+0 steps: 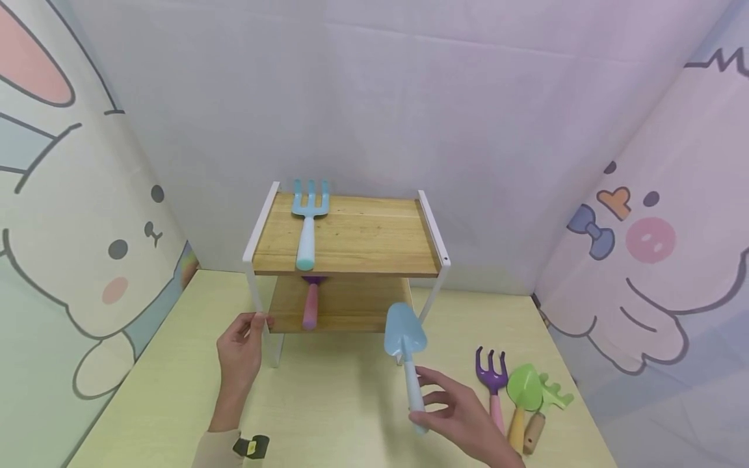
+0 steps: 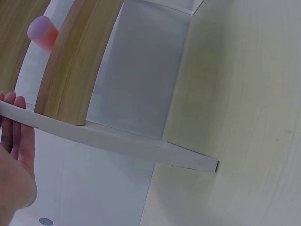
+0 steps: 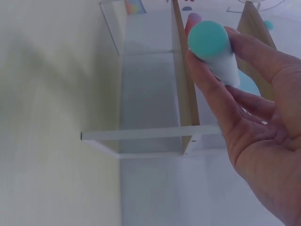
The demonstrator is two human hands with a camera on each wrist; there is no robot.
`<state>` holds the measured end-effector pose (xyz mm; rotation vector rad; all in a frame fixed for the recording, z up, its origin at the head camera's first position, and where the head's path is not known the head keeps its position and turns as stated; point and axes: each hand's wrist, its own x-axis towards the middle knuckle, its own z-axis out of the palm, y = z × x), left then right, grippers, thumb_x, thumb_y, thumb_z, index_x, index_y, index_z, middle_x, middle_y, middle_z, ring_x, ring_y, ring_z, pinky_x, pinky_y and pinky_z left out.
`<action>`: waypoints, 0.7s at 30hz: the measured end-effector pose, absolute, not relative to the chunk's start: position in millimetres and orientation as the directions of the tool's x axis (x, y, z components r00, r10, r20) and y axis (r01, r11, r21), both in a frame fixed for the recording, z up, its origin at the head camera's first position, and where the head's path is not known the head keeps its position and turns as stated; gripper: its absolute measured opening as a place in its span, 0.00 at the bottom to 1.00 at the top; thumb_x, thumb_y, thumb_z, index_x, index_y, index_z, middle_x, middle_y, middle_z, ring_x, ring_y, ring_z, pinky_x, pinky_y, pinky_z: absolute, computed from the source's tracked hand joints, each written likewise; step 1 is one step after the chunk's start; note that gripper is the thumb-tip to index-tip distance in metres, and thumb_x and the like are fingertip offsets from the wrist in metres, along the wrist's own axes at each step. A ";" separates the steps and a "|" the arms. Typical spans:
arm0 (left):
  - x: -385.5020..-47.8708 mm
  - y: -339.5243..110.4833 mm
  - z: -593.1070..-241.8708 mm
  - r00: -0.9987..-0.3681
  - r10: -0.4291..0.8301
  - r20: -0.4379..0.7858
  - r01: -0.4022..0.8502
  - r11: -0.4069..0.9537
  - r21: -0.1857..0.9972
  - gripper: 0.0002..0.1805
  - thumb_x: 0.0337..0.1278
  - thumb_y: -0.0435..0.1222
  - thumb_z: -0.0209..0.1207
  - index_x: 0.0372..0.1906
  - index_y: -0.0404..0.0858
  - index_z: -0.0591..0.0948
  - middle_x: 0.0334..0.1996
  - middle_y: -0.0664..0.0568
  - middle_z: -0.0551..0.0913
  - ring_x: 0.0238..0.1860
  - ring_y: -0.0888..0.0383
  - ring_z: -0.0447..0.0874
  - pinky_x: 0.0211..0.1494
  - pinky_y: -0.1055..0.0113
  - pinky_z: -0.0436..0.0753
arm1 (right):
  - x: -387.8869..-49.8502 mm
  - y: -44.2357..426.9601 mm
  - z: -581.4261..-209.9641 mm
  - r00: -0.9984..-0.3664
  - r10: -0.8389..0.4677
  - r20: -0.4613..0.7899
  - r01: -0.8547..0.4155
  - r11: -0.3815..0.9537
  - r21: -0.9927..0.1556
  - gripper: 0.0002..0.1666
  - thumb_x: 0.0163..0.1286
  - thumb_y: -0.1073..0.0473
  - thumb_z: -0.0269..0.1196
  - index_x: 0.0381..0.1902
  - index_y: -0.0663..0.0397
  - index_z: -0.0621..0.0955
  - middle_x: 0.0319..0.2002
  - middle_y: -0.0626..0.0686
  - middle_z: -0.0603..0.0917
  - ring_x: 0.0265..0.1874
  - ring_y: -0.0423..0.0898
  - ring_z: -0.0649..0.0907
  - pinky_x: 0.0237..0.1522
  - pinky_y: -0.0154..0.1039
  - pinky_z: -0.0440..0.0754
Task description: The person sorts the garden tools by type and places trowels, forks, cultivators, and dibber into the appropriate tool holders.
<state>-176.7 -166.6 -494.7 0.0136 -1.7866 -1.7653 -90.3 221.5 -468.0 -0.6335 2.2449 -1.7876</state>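
My right hand [image 1: 462,416] pinches the pale handle of a light blue trowel [image 1: 405,331], blade up, in front of the shelf's right side. In the right wrist view the fingers surround the handle's teal end [image 3: 207,39]. My left hand [image 1: 241,351] holds the white left leg of the two-tier shelf [image 1: 374,244]; the left wrist view shows fingers [image 2: 18,123] curled around that frame. On the top tier, at the left, lies a light blue fork [image 1: 307,227]. A pink-handled tool [image 1: 311,305] lies below it on the lower tier, its head mostly hidden.
To the right on the table [image 1: 328,416] lie a purple fork [image 1: 492,377] with a pink handle, a green trowel [image 1: 525,388] with a yellow handle and a green rake [image 1: 550,396] with a tan handle. Curtains with cartoon animals surround the table at the back and sides.
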 end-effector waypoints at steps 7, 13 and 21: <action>-175.9 -166.3 -493.7 -0.802 -0.414 0.429 0.424 0.111 0.899 0.09 0.72 0.25 0.58 0.35 0.22 0.82 0.31 0.55 0.88 0.37 0.68 0.88 0.50 0.78 0.82 | -97.8 215.3 -469.8 -0.881 -0.455 0.128 -0.224 0.164 -0.961 0.39 0.66 0.64 0.73 0.72 0.61 0.71 0.56 0.68 0.79 0.44 0.49 0.89 0.38 0.47 0.89; -175.3 -168.1 -493.7 -0.801 -0.413 0.433 0.422 0.124 0.898 0.08 0.71 0.25 0.58 0.35 0.23 0.83 0.31 0.51 0.89 0.38 0.67 0.88 0.51 0.78 0.82 | -103.9 211.4 -468.5 -0.889 -0.448 0.100 -0.191 0.163 -0.968 0.39 0.66 0.64 0.73 0.72 0.60 0.71 0.57 0.68 0.78 0.44 0.48 0.89 0.40 0.47 0.89; -176.0 -168.6 -494.0 -0.808 -0.405 0.427 0.416 0.119 0.901 0.08 0.71 0.24 0.58 0.35 0.22 0.83 0.30 0.51 0.89 0.37 0.67 0.88 0.49 0.78 0.82 | -111.9 206.4 -467.2 -0.902 -0.425 0.075 -0.158 0.165 -0.974 0.38 0.66 0.65 0.72 0.72 0.60 0.71 0.57 0.68 0.79 0.45 0.51 0.89 0.40 0.47 0.89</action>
